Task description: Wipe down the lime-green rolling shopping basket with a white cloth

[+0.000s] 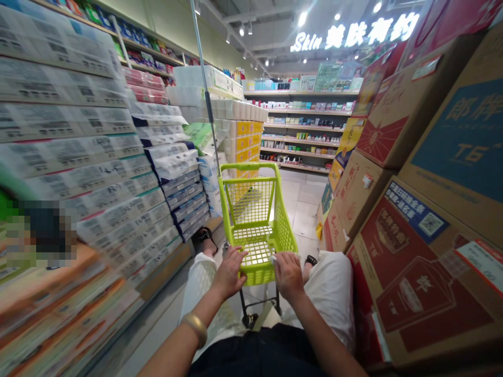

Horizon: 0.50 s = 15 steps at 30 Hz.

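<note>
A lime-green plastic shopping cart [285, 222] with a latticed basket stands between my knees, its near rim facing me. My left hand [231, 269] is closed over the basket's near left corner, with the thumb on the near side and the fingers over the rim. At the near right corner, my right hand [288, 272] has its fingers curled around a small white cloth or tissue [273, 259], pressed against the rim. Most of the white piece is hidden by the fingers. Nothing is seen lying in the basket.
Wrapped paper packs [94, 152] are stacked high along the left. Cardboard cartons [424, 262] wall in the right side. A thin metal pole [204, 78] rises at the cart's far left corner. Shelves [302, 112] of small goods stand at the back, beyond the tiled floor [301, 196].
</note>
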Each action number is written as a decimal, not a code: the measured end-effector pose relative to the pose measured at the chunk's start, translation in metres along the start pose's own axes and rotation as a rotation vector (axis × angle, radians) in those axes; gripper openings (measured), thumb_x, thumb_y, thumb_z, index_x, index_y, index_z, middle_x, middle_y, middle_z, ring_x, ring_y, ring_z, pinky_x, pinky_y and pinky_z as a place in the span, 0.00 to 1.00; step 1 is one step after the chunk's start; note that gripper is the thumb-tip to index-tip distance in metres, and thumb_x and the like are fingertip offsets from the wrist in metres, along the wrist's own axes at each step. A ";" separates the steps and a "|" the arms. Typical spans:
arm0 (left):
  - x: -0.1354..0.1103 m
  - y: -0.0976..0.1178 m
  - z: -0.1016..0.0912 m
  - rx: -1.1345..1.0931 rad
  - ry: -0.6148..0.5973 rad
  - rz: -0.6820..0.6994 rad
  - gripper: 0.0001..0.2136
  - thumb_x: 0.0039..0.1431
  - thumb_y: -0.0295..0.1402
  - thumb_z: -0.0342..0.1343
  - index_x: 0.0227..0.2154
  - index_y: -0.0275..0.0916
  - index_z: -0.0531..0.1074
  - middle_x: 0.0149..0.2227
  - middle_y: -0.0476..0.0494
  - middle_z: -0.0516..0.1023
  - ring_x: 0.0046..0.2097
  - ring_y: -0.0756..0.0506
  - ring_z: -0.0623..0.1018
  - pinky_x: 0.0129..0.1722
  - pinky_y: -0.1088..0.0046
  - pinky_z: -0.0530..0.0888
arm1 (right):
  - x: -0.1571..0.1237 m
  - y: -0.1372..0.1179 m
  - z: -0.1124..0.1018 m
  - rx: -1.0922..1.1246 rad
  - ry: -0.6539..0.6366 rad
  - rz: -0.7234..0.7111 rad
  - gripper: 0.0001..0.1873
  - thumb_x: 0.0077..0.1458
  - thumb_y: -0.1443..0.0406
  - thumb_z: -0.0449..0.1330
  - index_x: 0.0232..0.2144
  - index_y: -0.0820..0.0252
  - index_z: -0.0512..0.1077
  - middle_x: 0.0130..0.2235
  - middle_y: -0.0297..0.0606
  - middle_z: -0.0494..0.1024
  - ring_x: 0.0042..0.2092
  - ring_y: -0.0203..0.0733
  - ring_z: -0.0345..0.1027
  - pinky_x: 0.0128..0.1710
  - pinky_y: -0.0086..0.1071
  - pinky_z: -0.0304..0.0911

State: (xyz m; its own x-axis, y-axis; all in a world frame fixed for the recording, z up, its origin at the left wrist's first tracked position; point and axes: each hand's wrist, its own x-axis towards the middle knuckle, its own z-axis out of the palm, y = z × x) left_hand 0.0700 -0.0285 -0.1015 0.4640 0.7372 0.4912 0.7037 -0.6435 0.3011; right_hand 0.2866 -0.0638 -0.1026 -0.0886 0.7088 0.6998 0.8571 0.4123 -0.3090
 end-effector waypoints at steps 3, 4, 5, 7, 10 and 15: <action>0.002 0.004 0.002 -0.005 0.017 -0.020 0.26 0.39 0.22 0.53 0.47 0.39 0.67 0.47 0.38 0.71 0.58 0.36 0.64 0.62 0.46 0.60 | 0.000 0.001 0.002 -0.038 0.043 0.075 0.11 0.61 0.69 0.47 0.36 0.58 0.70 0.35 0.40 0.72 0.42 0.45 0.61 0.49 0.39 0.53; 0.002 0.005 0.002 -0.004 0.024 -0.028 0.26 0.39 0.22 0.53 0.47 0.39 0.67 0.47 0.38 0.71 0.58 0.36 0.64 0.61 0.46 0.60 | 0.000 -0.007 0.007 -0.052 0.044 0.097 0.11 0.61 0.69 0.48 0.35 0.58 0.70 0.35 0.40 0.72 0.41 0.45 0.61 0.48 0.40 0.53; 0.003 0.007 0.002 -0.003 0.028 -0.034 0.26 0.39 0.22 0.53 0.46 0.39 0.68 0.47 0.38 0.71 0.59 0.35 0.64 0.61 0.46 0.61 | 0.001 -0.018 0.012 -0.058 0.033 0.104 0.11 0.60 0.69 0.48 0.35 0.58 0.70 0.34 0.40 0.72 0.41 0.46 0.60 0.48 0.40 0.53; 0.004 0.008 0.002 -0.006 0.028 -0.032 0.24 0.40 0.22 0.53 0.45 0.39 0.69 0.45 0.38 0.71 0.58 0.35 0.64 0.61 0.46 0.61 | 0.002 -0.041 0.023 -0.042 -0.019 0.063 0.10 0.59 0.69 0.49 0.35 0.57 0.70 0.34 0.39 0.72 0.40 0.45 0.61 0.46 0.39 0.53; 0.004 0.007 -0.002 -0.020 0.017 -0.007 0.22 0.42 0.22 0.53 0.44 0.40 0.71 0.43 0.39 0.71 0.58 0.36 0.64 0.59 0.47 0.63 | 0.003 -0.061 0.031 -0.012 -0.087 -0.029 0.08 0.60 0.69 0.50 0.37 0.56 0.70 0.34 0.37 0.72 0.39 0.43 0.61 0.45 0.36 0.53; 0.003 0.003 -0.006 -0.011 -0.011 0.005 0.17 0.41 0.23 0.54 0.38 0.41 0.71 0.42 0.40 0.71 0.57 0.36 0.65 0.60 0.47 0.62 | 0.005 -0.021 0.010 -0.044 -0.067 -0.006 0.09 0.61 0.67 0.50 0.34 0.56 0.70 0.34 0.37 0.72 0.39 0.42 0.62 0.45 0.36 0.53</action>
State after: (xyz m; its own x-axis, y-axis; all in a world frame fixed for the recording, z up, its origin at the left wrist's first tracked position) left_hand 0.0705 -0.0292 -0.0940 0.4730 0.7364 0.4837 0.6955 -0.6491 0.3081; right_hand 0.2630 -0.0632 -0.0989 -0.1258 0.7437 0.6565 0.8778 0.3918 -0.2756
